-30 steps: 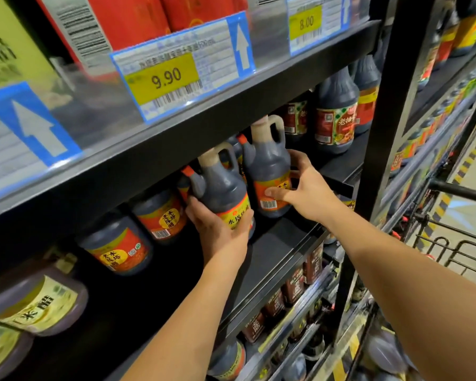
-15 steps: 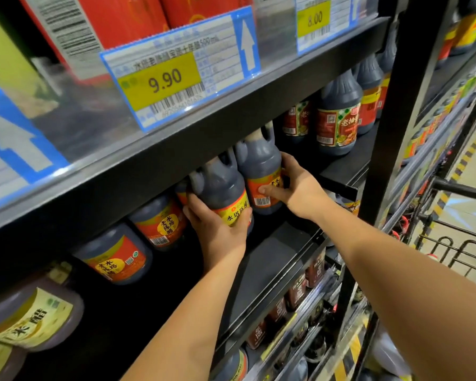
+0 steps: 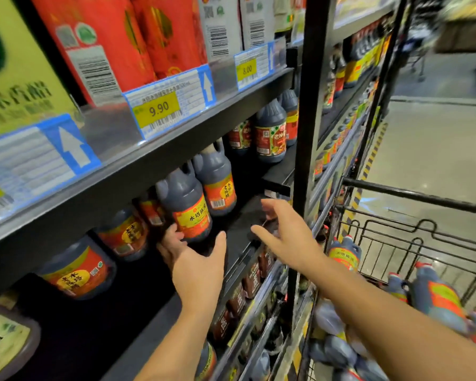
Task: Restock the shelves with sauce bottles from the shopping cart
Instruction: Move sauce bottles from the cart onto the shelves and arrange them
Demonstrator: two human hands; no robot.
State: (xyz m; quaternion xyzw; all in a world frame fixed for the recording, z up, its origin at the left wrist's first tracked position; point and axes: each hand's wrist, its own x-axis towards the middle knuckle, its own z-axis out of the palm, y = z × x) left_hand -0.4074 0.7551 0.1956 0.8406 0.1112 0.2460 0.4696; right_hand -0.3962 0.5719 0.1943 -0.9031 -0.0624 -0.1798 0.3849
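Head view is showing both hands off the bottles they were gripping half a second ago. The left hand (image 3: pixel 197 266) is hovering with fingers spread and thumb out just below the front sauce bottle (image 3: pixel 188 209); its fingertips are lying close by the bottle's base, and contact is not clear. The right hand (image 3: pixel 289 237) is hanging open and empty over the front edge of the shelf (image 3: pixel 239 240). The front sauce bottle is now standing upright near that edge, with the second sauce bottle (image 3: pixel 217 182) standing just behind it to the right. The upper shelf (image 3: pixel 149 171), carrying a 9.90 price tag (image 3: pixel 160 110), is cutting off the front bottle's top. A black upright post (image 3: pixel 311 105) is standing between this shelf bay and the shopping cart (image 3: pixel 412 237), where spare bottles (image 3: pixel 440 295) are lying.
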